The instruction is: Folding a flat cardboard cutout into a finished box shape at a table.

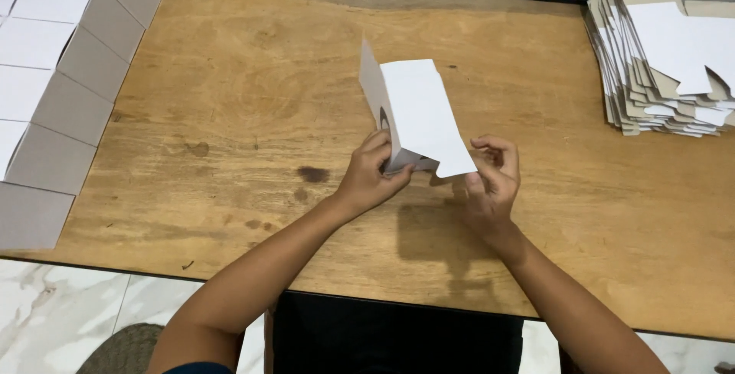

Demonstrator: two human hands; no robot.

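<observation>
Above the middle of the wooden desk (230, 98) I hold a half-folded white carton (417, 114), lifted clear of the wood. Its long axis runs from near me up and away, leaning a little to the left, with the open far end pointing toward the wall. It is hollow and I can see nothing inside it; a dark round mark shows on its grey left side. My left hand (369, 179) clamps the near left corner, fingers (377, 144) curled over the edge and thumb under. My right hand (490, 179) pinches the lower right flap, its fingers bent narrowly around the card. Well apart at the desk's far right lies a stack of flat carton blanks (662, 52). Along the left edge sits a row of finished boxes (61, 68), closed, side by side.
</observation>
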